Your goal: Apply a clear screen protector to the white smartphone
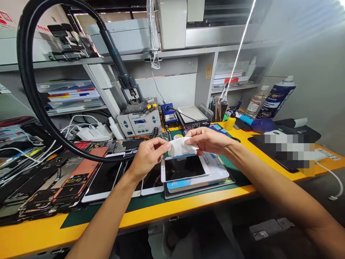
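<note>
Between my two hands a small white cloth or tissue [180, 147] is held up, slightly folded. My left hand [151, 154] pinches its left end between thumb and fingers. At the other end my right hand [203, 139] has its thumb on top and fingers curled beneath. Just below lies a phone with a white frame and dark screen [184, 168], resting on a white-and-blue box or booklet [221, 167]. Under that is a grey perforated pad [199, 190] on the green mat [140, 205]. Another white-framed phone [152, 183] lies to the left, partly covered.
Phone parts and opened phones [72, 176] crowd the left. A thick black hose [24, 72] arches from the rework station [140, 120]. Bottles, including a blue spray can [277, 97], stand at the back right. A black tablet-like slab [272, 153] lies right, near the yellow table edge [237, 194].
</note>
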Demonstrator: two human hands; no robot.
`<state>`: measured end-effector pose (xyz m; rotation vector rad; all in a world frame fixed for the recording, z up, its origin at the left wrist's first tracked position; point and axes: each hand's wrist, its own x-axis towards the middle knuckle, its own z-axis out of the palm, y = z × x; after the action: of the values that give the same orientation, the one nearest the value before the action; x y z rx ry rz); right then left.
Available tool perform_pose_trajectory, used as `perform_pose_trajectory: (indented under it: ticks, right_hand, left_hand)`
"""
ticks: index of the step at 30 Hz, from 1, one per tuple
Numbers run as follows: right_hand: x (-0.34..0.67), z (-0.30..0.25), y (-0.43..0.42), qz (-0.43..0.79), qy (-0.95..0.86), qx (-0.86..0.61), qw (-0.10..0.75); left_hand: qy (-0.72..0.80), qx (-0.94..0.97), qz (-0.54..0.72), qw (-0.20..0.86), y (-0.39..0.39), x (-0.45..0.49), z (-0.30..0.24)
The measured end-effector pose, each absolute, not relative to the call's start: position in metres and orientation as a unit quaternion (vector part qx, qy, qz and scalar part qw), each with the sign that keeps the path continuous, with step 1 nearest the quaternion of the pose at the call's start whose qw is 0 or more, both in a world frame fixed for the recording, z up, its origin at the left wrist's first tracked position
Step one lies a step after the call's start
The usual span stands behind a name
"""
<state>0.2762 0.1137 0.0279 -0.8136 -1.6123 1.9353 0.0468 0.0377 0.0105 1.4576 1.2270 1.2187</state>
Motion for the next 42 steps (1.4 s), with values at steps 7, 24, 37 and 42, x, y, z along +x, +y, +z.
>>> perform_pose_trajectory:
  ticks: [7, 24, 37, 42]
  right_hand:
    - [0.280, 0.028, 0.117, 0.671, -0.615, -0.327, 0.255]
    - [0.281, 0.028, 0.112, 0.697, -0.598, -0.283, 0.277]
    - [0.271, 0.023, 0.086, 0.445, -0.843, -0.185, 0.238]
    - [0.271, 0.022, 0.080, 0.406, -0.857, -0.185, 0.258]
  left_hand:
    - [0.500, 0.559, 0.501, 0.432, 0.038, 0.045, 0.013]
    - [0.486, 0.529, 0.523, 0.458, 0.040, 0.046, 0.011]
    - [0.447, 0.641, 0.453, 0.430, 0.030, 0.057, 0.009]
    - [0.436, 0.635, 0.462, 0.439, 0.031, 0.056, 0.009]
